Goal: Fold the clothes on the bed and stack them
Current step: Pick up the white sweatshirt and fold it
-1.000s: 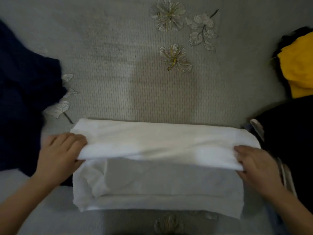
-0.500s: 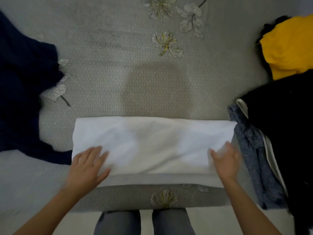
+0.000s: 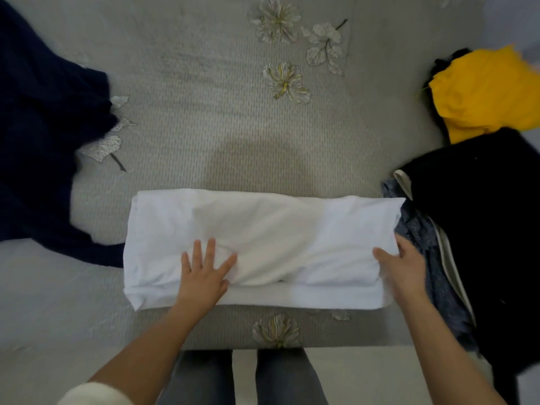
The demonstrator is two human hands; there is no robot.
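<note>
White cloth [image 3: 263,229] lies on the bed [image 3: 219,135], close to the near edge. It is a long flat strip that runs from left to right.

A second ago both hands held its far edge up and were bringing it over. Now that edge is down, and the cloth is folded in half the long way. A thin strip of the bottom layer still shows along the near side, so the edges do not quite match.

The left hand [image 3: 204,276] lies flat on the cloth, left of the middle, with its fingers straight and spread. The right hand [image 3: 404,267] is at the right end with its thumb on top. I cannot tell if its fingers hold the end or only touch it.

I think the long fold is done and the next fold goes sideways, one end over the other.

The right end touches a speckled blue-grey cloth [image 3: 420,229] that sits under a black cloth [image 3: 482,229], so that side is tight. A yellow cloth [image 3: 485,92] lies farther back. On the left, a dark blue cloth [image 3: 43,127] comes just beside the near corner. Past the far edge the bed gives open room to work.
</note>
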